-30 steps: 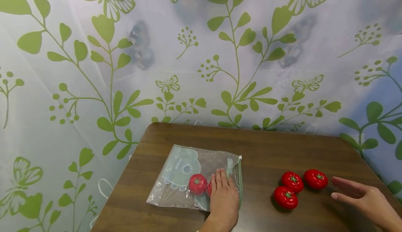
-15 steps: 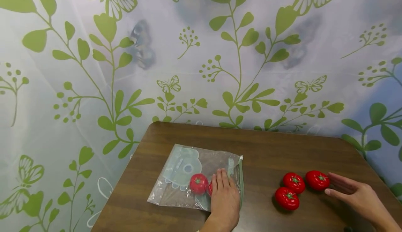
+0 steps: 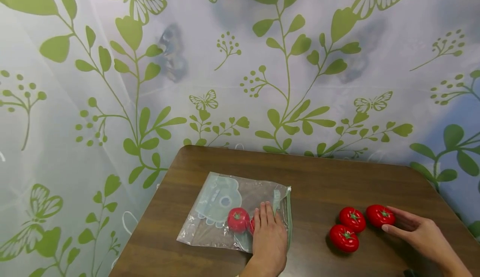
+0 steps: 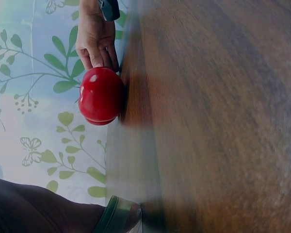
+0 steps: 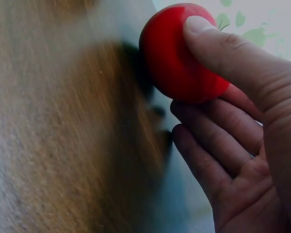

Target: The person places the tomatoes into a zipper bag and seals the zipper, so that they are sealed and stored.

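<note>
Moved in on rightmost glossy tomato [image 3: 380,215] with right hand [image 3: 421,234], pinching it between thumb and fingers on the worktop [image 3: 311,179]; resting left hand [image 3: 268,237] flat, fingers straight, on clear zip bag [image 3: 208,233] with tomatoes [image 3: 238,220] inside.

Soft light fills the head view, glinting off tomatoes [image 3: 352,220]; the right wrist view's tabletop [image 5: 48,145] is blurred.

The head view looks forward and down over the desk [image 3: 318,177]; both wrist views sit low and close, rolled sideways, sharing desk and leafy backdrop [image 3: 232,77].
</note>
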### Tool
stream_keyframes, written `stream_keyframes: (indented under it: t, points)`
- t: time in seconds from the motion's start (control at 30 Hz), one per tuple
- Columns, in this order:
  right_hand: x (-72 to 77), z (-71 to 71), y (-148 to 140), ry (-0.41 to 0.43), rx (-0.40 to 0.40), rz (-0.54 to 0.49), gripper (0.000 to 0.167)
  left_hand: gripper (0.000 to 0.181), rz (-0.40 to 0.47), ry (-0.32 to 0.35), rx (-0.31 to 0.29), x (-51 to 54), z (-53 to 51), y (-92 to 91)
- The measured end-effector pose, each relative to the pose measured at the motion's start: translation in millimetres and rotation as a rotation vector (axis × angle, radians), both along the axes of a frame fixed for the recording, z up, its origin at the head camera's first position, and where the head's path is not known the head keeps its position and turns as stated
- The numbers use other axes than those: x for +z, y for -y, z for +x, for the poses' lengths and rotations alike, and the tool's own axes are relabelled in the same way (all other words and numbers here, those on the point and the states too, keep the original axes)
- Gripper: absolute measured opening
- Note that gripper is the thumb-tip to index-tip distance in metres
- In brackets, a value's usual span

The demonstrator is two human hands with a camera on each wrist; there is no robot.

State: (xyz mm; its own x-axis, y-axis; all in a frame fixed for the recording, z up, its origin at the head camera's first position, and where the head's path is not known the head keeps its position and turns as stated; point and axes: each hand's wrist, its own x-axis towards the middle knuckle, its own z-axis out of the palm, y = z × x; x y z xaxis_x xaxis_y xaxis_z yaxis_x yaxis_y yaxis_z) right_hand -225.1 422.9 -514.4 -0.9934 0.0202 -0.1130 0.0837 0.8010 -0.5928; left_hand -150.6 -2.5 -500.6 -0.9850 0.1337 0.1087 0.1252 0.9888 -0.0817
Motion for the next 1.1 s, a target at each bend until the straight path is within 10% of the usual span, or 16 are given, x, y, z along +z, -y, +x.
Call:
stream_keyframes:
  t: [0.5, 1.1]
  points:
    - [1.5, 27.5, -6.7, 0.0, -0.057, 0.035, 0.098, 0.056, -0.004, -0.019, 0.01, -3.0, 10.0, -7.1]
    - [52.1, 59.4, 21.3, -0.05, 0.081, 0.054, 0.089, 0.067, 0.029, -0.014, 0.026, -3.5, 19.2, -14.2]
